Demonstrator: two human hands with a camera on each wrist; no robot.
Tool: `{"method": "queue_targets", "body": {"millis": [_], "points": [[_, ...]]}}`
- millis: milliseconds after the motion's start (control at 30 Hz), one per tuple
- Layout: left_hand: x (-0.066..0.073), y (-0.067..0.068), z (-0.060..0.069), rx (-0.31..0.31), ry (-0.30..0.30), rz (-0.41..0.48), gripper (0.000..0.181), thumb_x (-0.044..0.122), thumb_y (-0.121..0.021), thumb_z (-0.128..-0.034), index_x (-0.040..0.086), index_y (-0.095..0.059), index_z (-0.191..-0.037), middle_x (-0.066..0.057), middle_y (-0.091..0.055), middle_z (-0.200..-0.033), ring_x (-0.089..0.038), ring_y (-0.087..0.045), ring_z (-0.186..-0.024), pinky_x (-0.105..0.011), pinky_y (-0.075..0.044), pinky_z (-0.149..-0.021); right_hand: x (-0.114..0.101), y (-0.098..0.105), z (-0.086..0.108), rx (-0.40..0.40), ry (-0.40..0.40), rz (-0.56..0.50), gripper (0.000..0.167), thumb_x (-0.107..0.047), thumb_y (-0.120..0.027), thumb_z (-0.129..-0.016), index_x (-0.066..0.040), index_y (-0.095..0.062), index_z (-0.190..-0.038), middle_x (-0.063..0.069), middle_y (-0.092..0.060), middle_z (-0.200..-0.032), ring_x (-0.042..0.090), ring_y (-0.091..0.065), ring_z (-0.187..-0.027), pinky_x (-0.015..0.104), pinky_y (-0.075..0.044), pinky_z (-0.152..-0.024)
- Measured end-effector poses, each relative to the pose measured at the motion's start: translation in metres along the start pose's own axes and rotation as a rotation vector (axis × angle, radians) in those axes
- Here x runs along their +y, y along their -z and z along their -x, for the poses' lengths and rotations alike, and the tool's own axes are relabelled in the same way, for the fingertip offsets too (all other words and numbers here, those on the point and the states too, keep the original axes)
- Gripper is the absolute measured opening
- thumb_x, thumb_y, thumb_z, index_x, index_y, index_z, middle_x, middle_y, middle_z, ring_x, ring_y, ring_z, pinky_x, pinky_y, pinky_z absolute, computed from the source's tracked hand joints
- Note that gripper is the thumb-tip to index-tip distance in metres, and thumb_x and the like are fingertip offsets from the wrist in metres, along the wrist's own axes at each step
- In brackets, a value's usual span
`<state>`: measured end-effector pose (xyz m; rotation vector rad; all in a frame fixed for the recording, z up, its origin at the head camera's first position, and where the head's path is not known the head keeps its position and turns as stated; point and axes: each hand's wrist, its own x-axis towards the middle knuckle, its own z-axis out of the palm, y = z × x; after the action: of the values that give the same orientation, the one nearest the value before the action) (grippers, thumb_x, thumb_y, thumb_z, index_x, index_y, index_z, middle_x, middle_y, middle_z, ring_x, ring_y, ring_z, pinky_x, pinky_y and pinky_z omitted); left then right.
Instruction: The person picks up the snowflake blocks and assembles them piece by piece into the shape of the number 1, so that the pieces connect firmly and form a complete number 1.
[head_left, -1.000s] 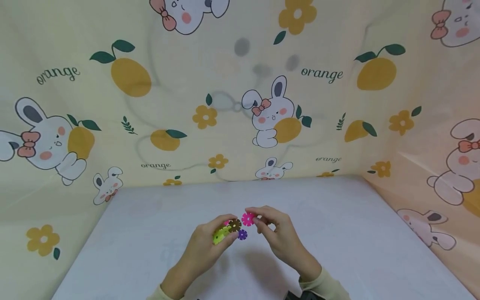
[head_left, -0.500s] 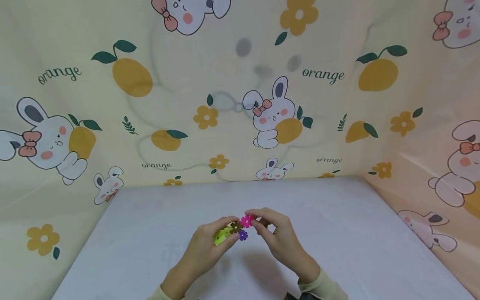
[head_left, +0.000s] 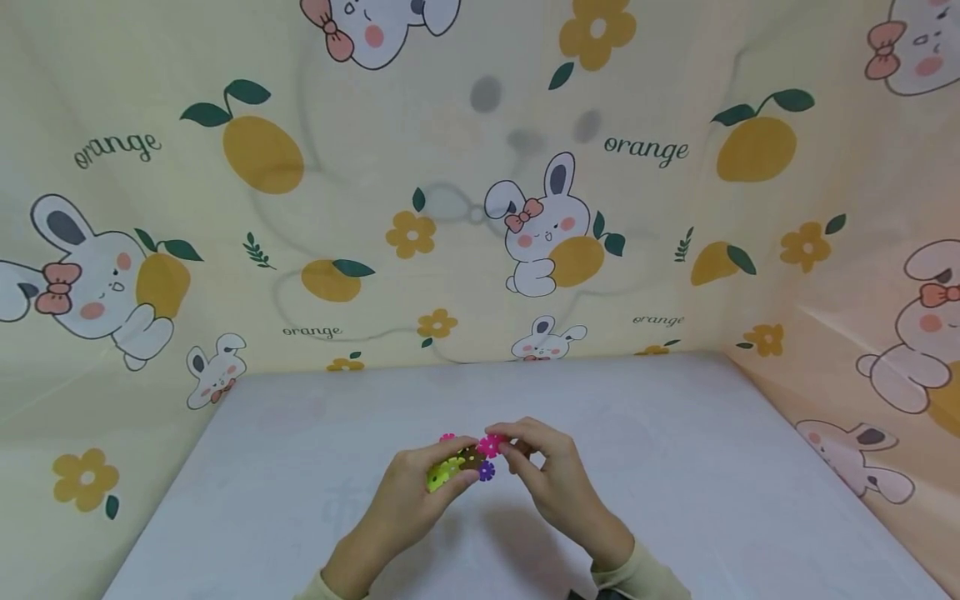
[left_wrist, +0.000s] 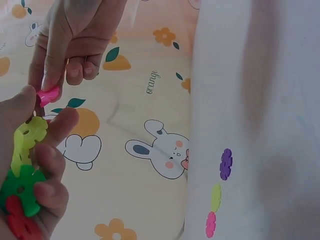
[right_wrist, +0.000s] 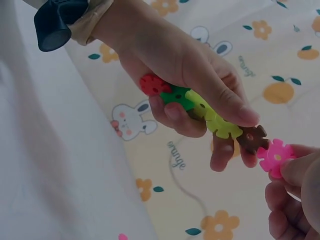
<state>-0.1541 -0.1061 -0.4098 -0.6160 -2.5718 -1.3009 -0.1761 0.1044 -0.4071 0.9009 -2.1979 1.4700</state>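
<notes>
My left hand (head_left: pixel 412 496) grips a chain of notched flower-shaped discs. In the right wrist view it runs from a red disc (right_wrist: pixel 154 85) through a green disc (right_wrist: pixel 179 98) and yellow discs (right_wrist: pixel 223 125) to a brown disc (right_wrist: pixel 252 139) at the end. My right hand (head_left: pixel 566 483) pinches a pink disc (right_wrist: pixel 276 157) between thumb and fingers, its edge meeting the brown disc's edge. Whether the two are slotted together, I cannot tell. The thumb and fingers of my left hand cover parts of the chain.
On the white table (head_left: pixel 262 500) lie a purple disc (left_wrist: pixel 226 164), a yellow disc (left_wrist: pixel 215 198) and another pink disc (left_wrist: pixel 211 224), in a row. Printed cloth (head_left: pixel 465 250) rises behind and beside the table. A dark band (right_wrist: pixel 60 22) is at my left wrist.
The pink disc in my right hand has moved left and slightly down, from apart to against the brown disc. My left hand has barely moved and keeps its grip.
</notes>
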Motion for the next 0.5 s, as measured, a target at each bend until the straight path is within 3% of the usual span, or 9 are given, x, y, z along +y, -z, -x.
{"method": "queue_targets", "body": {"millis": [167, 500], "points": [[-0.0001, 0.0, -0.0004, 0.0, 0.001, 0.005, 0.038, 0.039, -0.071, -0.0929, 0.017, -0.072, -0.124, 0.0, -0.077, -0.114, -0.01, -0.071, -0.096, -0.019, -0.057, -0.083, 0.0007, -0.0021, 0.0002, 0.01, 0.016, -0.019, 0.025, 0.004, -0.066, -0.093, -0.01, -0.074, -0.112, 0.002, -0.068, -0.085, 0.006, -0.058, -0.066, 0.023, -0.053, -0.061], [0.0005, 0.0004, -0.0011, -0.021, 0.033, 0.049, 0.037, 0.037, -0.072, -0.0929, 0.016, -0.072, -0.124, 0.0, -0.077, -0.114, -0.012, -0.071, -0.099, -0.015, -0.054, -0.087, 0.0007, -0.0033, 0.0003, -0.003, -0.031, -0.034, 0.027, 0.005, -0.066, -0.093, -0.011, -0.074, -0.112, 0.001, -0.067, -0.085, 0.007, -0.06, -0.067, 0.023, -0.054, -0.062]]}}
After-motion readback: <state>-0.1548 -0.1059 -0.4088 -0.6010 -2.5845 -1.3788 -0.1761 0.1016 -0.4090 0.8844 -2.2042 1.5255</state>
